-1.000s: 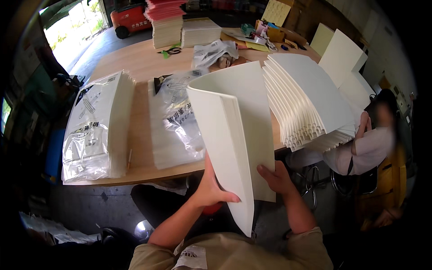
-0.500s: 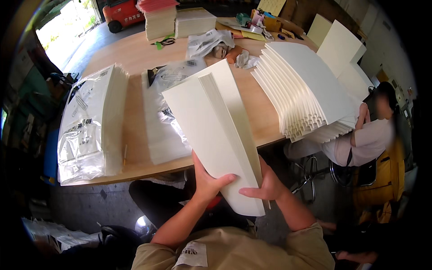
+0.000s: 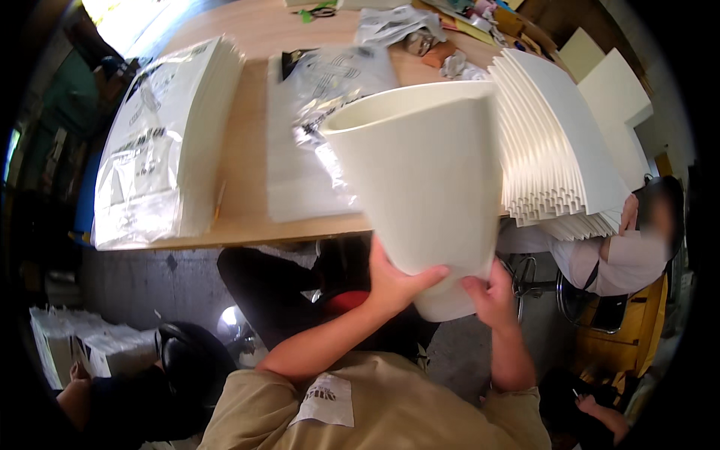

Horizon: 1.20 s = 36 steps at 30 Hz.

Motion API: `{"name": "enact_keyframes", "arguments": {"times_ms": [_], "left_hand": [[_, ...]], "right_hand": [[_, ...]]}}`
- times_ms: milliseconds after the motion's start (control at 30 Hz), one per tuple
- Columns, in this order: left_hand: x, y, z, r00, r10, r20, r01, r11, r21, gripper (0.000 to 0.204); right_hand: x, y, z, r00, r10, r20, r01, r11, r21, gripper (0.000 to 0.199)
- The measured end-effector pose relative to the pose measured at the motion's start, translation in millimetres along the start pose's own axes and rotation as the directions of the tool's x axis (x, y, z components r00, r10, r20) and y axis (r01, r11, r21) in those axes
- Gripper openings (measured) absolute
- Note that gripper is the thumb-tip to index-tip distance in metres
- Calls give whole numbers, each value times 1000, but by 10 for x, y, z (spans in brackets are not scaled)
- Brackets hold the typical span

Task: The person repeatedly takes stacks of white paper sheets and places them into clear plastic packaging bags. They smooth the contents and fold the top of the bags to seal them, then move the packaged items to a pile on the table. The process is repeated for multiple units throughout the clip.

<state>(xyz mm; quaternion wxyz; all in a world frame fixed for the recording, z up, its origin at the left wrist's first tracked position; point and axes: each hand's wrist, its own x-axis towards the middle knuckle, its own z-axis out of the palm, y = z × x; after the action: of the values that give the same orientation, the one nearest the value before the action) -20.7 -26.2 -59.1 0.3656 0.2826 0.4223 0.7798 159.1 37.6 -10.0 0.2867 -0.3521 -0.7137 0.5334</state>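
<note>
Cream-white paper sheets (image 3: 427, 172) are curved in front of me, their far edge bowed into a loop. The near end is gripped by my left hand (image 3: 401, 281) on its left side, thumb across the front. My right hand (image 3: 491, 296) closes on the right side of the same end, its thumb close to the left one. Beyond the paper, printed clear plastic bags (image 3: 300, 165) lie flat on the table. To the left sits a pile of plastic-wrapped paper packs (image 3: 157, 142). To the right rises a fanned stack of cream sheets (image 3: 562, 127), partly covered by the held paper.
The wooden table (image 3: 244, 150) ends just ahead of my lap. Scissors (image 3: 322, 11) with something green and a crumpled plastic bag (image 3: 397, 26) lie at the back. A seated person (image 3: 626, 255) is at the right; other people's arms show at the lower corners.
The paper has moved right and bent from a nearly flat, partly opened bundle into a wide curve. Both hands shifted right with it. The view has tipped down toward my lap.
</note>
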Motion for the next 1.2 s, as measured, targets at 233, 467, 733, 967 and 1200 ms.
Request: {"name": "enact_keyframes", "arguments": {"times_ms": [233,467,733,967,1200], "left_hand": [[64,15,166,969,-109,219,129,989,-76,85],[-13,74,307,970,-75,232,80,997,-15,79],[603,322,-934,906,292,307,-345,84,935,85],[1111,316,-1074,885,262,385,-419,89,903,22],[1425,996,-733,883,139,448,-468,189,863,12]], "right_hand": [[-140,132,-273,999,7,32,-11,991,131,49],[-309,375,-376,974,65,-216,-20,979,205,45],[-595,451,-729,907,9,-421,81,977,195,43],[-737,429,-588,900,-71,-430,45,996,-71,33],[-844,284,-366,939,-286,-190,136,817,-560,24]]}}
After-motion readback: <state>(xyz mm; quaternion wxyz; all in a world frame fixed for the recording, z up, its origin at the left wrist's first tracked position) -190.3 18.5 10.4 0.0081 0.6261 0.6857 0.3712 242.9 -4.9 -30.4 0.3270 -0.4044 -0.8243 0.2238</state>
